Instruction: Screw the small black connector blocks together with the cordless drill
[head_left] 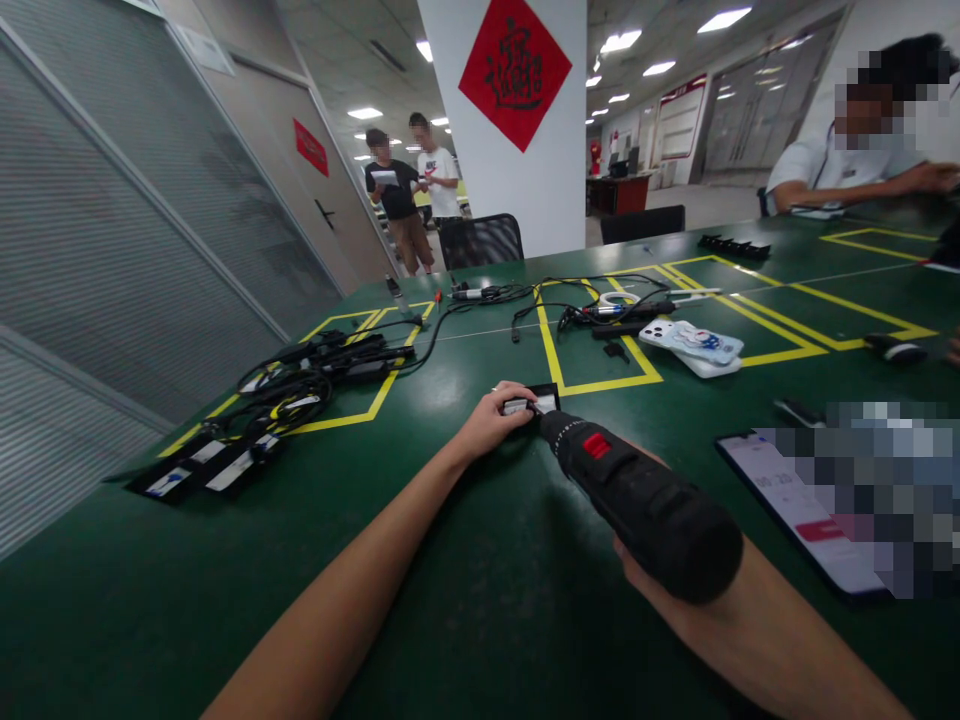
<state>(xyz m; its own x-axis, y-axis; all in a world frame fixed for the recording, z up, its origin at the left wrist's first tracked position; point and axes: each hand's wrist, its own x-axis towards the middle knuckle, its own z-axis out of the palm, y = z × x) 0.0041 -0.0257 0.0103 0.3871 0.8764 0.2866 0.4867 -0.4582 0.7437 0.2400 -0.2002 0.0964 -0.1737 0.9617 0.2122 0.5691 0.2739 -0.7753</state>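
Observation:
A black cordless drill [645, 500] with a red switch on top is in my right hand [651, 588], whose fingers are mostly hidden beneath it. The drill points forward, its bit reaching a small black tray-like part [553, 394] with a pale inside; whether the tip touches it I cannot tell. My left hand [499, 412] has its fingers closed over the left side of this part, pressing or holding it on the green table [465, 540].
Tangled black cables [330, 360] and flat black parts [232, 465] lie to the left. Ahead are more cables, a white tape roll [619, 298] and a phone in a patterned case [701, 342]. A large phone [802, 510] lies right. A seated person [847, 175] is at the far right.

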